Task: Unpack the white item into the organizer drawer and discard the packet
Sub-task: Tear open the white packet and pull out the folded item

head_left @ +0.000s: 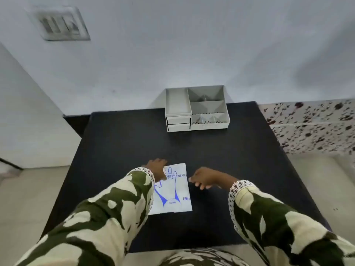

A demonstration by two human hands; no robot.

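Item one, the packet (172, 191): white, flat, printed with a blue glove outline and blue lettering, lying on the black table (221, 160), which I take as my reference; it sits in the near-centre part of the tabletop. My left hand (156, 168) lies on the packet's far left corner, fingers bent down onto it; whether they pinch the edge I cannot tell, since my sleeve (107, 208) covers the packet's left side. My right hand (206, 178) is just beside the packet's right edge, above the tabletop, fingers loosely curled and holding nothing. Item two, the organizer (196, 108): grey, at the table's far edge against the wall (172, 54), well apart from the packet, with open compartments on top and two small drawers (178, 123) at its left front, both closed. A speckled surface (311, 125) lies off the table's right side
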